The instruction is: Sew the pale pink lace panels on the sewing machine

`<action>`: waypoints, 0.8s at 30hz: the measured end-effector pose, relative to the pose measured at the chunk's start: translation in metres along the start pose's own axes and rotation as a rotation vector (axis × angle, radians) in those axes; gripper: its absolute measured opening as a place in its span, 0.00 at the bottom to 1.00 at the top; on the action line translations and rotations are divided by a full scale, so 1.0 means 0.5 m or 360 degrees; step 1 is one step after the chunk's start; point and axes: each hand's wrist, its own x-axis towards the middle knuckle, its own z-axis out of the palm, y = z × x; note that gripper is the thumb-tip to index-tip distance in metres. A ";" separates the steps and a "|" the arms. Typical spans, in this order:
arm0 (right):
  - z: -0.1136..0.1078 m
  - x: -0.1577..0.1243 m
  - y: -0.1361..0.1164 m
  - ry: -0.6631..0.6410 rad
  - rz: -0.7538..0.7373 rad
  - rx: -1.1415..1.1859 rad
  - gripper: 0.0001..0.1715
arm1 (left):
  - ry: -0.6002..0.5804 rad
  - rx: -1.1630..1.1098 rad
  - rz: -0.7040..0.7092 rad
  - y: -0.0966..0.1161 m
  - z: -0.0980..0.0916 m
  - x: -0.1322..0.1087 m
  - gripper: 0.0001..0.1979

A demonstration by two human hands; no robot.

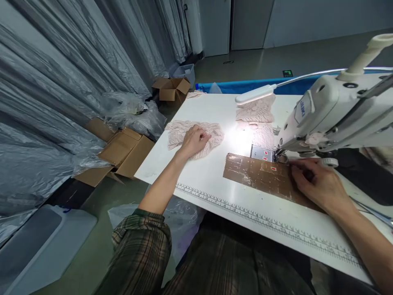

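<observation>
On the left of the white table lies a pale pink lace piece point(176, 135), ruffled and partly folded. Over it rests my left hand point(194, 142), fingers curled in and closed on the lace; its fingertips are partly hidden. My right hand point(321, 184) is beside the needle area of a white sewing machine point(325, 102). Its fingers are bent together near the presser foot point(278, 155), and anything between them is hidden. Under that wrist extends a brown board point(258, 176) with worn tape on it. More pink lace point(262, 136) lies behind the metal needle plate point(257, 153).
A white lamp point(255, 95) on a cable hangs above further lace, lighting the table brightly. A printed ruler point(233, 208) follows the table's front edge. Open cardboard boxes point(125, 149), clear plastic bags point(147, 119) and a grey bin point(52, 250) stand on the floor at left.
</observation>
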 end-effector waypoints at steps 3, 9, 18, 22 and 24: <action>-0.001 0.003 -0.010 -0.0024 0.0145 -0.0149 0.19 | 0.0020 -0.0011 0.0026 -0.006 -0.007 0.004 0.15; 0.000 0.009 -0.028 -0.0045 0.0310 -0.0180 0.23 | 0.0104 -0.0343 0.0335 0.048 0.002 -0.018 0.12; 0.008 0.012 -0.028 -0.0023 0.0349 -0.0264 0.20 | -0.0365 -0.0364 0.1203 0.163 0.076 -0.049 0.12; 0.009 0.012 -0.034 -0.0006 0.0342 -0.0262 0.17 | -0.0438 -0.0108 0.1379 0.192 0.122 0.060 0.14; 0.007 0.011 -0.033 0.0025 0.0377 -0.0151 0.16 | -0.0494 0.0056 0.1394 0.221 0.155 0.128 0.15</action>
